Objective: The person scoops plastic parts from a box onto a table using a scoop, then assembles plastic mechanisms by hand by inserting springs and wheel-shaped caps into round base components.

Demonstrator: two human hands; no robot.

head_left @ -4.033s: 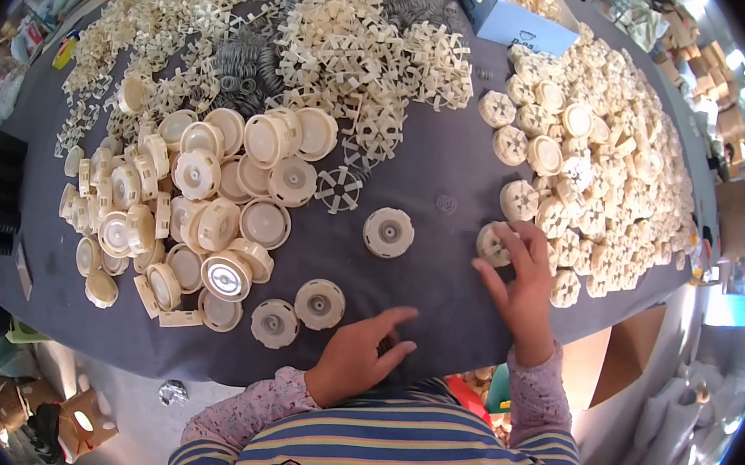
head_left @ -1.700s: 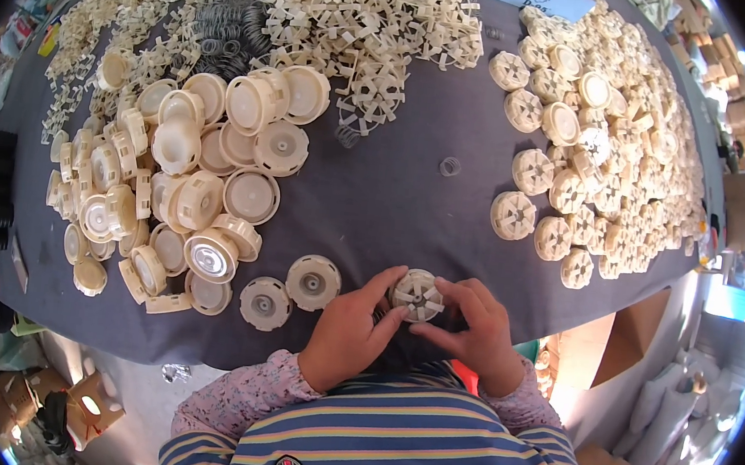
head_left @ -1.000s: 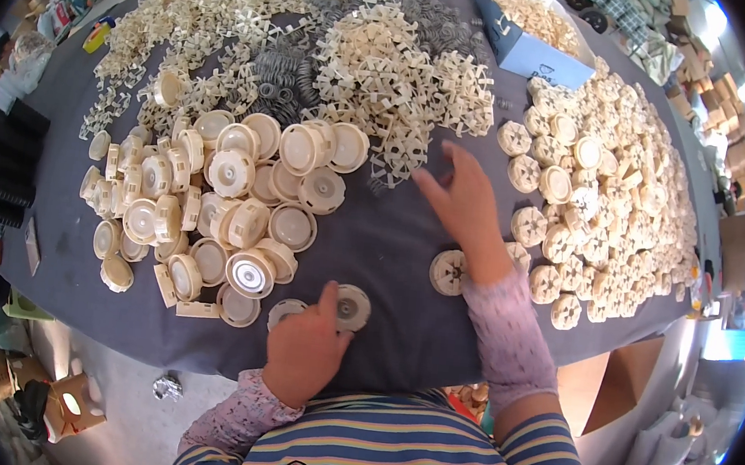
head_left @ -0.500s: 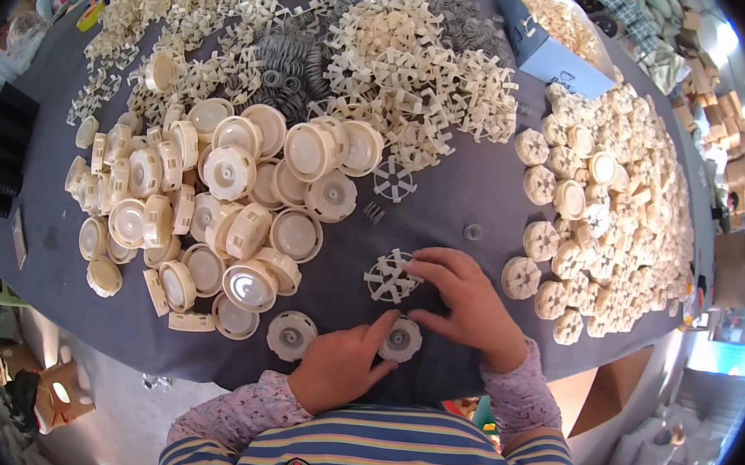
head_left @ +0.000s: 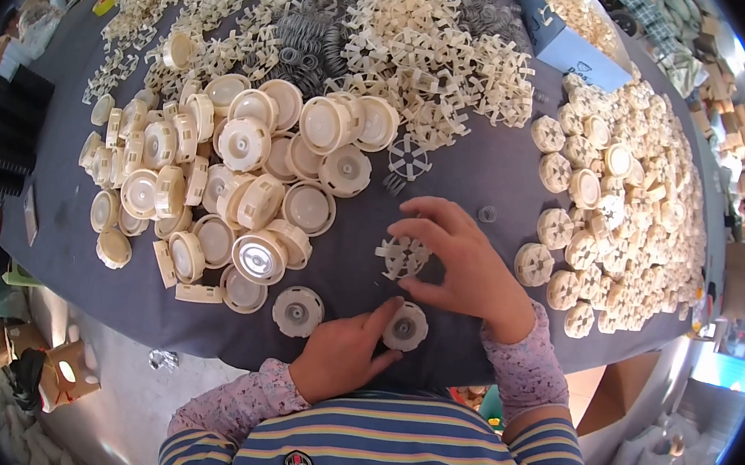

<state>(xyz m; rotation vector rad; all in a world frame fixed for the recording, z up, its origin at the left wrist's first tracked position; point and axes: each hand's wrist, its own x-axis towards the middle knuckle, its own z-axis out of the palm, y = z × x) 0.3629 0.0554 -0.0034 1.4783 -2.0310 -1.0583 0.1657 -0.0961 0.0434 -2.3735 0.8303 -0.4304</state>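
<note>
My left hand rests on the grey cloth near the front edge, index finger and thumb set around the left side of a small round cream plastic cap, its hollow side up. Over a cream spoked plastic ring, just beyond that cap, my right hand curves with fingers and thumb apart; whether they touch it I cannot tell. A second hollow-side-up cap lies left of my left hand. Another spoked ring lies farther off, beside a small spring.
Many cream caps are heaped at left. Behind them spread piles of small clips, grey springs and spoked rings. A blue box of small parts stands at the far right. Assembled round pieces cover the right side.
My right hand has shifted away from the near cap, its thumb now beside the spoked ring and its fingers arched. My left hand stays at the cap. The whole view has shifted slightly.
</note>
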